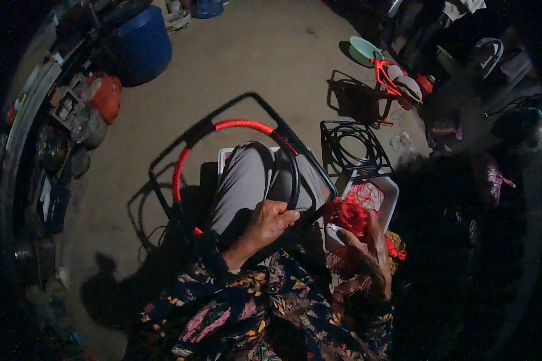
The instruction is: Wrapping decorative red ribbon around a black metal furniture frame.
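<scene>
A black square frame with rounded corners (186,133) rests tilted over my lap, a ring inside it. Red cord (244,124) is wound tightly round parts of that ring; its right side is bare black. My left hand (270,221) is closed on the ring's lower right part. To the right, my right hand (370,249) is closed about a bundle of red yarn (349,216), with some fingers hidden. Beside it stands a pale plastic tub (392,195) with loose red strands inside.
More black frames (355,147) lie past the tub. Farther right are a red-framed seat (388,78) and a mint-green basin (364,51). A blue barrel (144,48), an orange-red bag (105,96) and clutter line the left. The right side is very dark.
</scene>
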The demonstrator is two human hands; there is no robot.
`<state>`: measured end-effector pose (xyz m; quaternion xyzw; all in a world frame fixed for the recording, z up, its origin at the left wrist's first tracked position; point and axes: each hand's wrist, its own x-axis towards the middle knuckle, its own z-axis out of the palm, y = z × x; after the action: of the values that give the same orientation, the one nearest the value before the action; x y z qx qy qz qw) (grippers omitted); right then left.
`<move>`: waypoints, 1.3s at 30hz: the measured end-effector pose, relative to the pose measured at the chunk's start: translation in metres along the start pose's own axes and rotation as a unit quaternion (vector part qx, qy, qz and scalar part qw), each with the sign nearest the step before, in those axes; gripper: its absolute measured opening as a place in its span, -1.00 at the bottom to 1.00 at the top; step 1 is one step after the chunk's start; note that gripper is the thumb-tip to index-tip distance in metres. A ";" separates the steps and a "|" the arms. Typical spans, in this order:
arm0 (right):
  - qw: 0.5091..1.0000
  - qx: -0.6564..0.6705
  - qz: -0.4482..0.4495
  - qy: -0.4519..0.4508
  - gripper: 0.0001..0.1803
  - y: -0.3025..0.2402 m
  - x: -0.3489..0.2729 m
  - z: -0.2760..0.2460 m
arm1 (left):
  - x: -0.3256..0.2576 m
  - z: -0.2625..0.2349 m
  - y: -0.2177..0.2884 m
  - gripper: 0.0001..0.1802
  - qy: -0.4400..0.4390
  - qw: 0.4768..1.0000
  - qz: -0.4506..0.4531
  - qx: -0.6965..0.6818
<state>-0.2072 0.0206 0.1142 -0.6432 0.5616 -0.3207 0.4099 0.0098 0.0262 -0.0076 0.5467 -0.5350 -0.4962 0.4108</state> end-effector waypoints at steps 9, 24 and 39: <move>0.970 -0.201 0.011 -0.137 -0.74 -0.008 0.030 0.012 | -0.015 0.005 0.029 -0.67 0.129 0.980 0.071 0.134; 0.964 0.152 -0.069 -0.205 -0.48 0.024 0.079 0.063 | -0.021 0.004 0.028 -0.80 0.105 0.975 0.097 0.170; 0.803 -0.488 -0.343 -0.016 -0.61 0.017 0.084 0.109 | -0.016 0.022 -0.033 -0.88 0.106 0.980 0.090 0.144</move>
<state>-0.1062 -0.0450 0.0457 -0.9138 0.3804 -0.1133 -0.0857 -0.0052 0.0468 -0.0416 0.5993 -0.6014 -0.3145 0.4246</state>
